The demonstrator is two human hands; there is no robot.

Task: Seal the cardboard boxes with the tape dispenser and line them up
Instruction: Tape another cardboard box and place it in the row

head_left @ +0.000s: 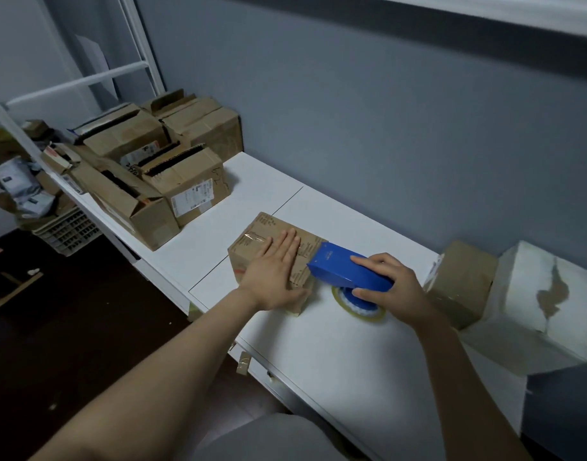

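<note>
Taping: my left hand (pixel 275 264), fingers (pixel 290 242) flat, pins the cardboard box (pixel 262 227) while my right hand (pixel 388 281) grips the tape dispenser (pixel 345 271) at its 3 o'clock edge. Next, probably, a sharp tear-off there.

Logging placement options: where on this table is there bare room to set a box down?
Bare table shows between the pile and the box under the left hand, along the wall behind the dispenser, and at the near edge between the arms. Crowded: the pile's end, and the other end with the brown box and white box.

bare forearms (pixel 172 357); grey garment (pixel 268 437), perhaps trousers, over the lap
</note>
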